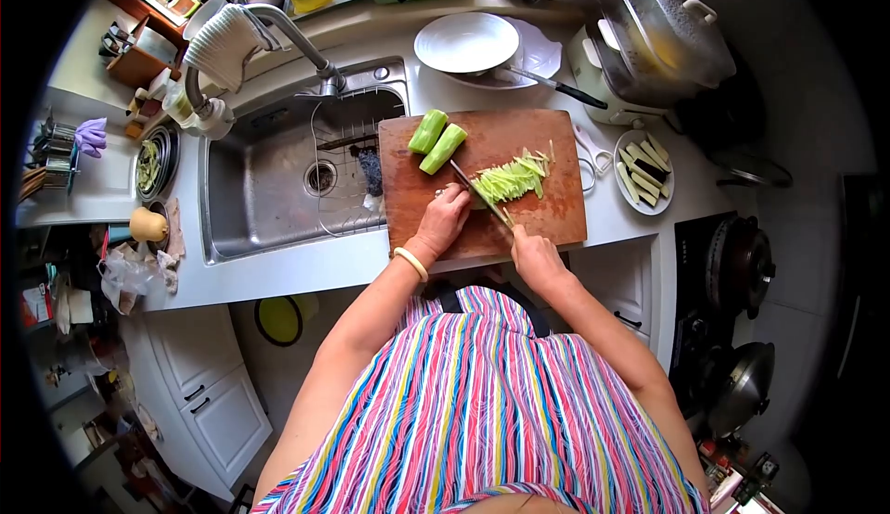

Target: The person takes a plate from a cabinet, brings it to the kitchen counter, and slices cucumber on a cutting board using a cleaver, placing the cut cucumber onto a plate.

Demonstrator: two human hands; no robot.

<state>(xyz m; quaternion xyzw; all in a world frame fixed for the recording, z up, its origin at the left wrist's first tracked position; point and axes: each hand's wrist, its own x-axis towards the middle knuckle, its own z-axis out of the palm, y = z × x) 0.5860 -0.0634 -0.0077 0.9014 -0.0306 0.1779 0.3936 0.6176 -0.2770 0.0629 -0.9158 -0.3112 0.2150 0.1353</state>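
A wooden cutting board [408,157] lies on the counter to the right of the sink. My right hand [538,259] is closed around the handle of a kitchen knife [482,196], its blade slanting up and left across the board. Just left of the blade, my left hand [445,217] rests on the board with fingers curled together; whatever is under them is hidden. Pale green vegetable shreds [513,177] are heaped right of the blade. Behind my left hand lie two peeled green vegetable pieces, one on the left [428,131] and one on the right [443,149].
A steel sink [264,185] with a wire rack and a tap [324,74] stands to the left. Behind the board is a white bowl [466,43]. At right are a peeler [593,150], a plate of vegetable strips [646,173], a steamer [649,50] and a stove [691,264].
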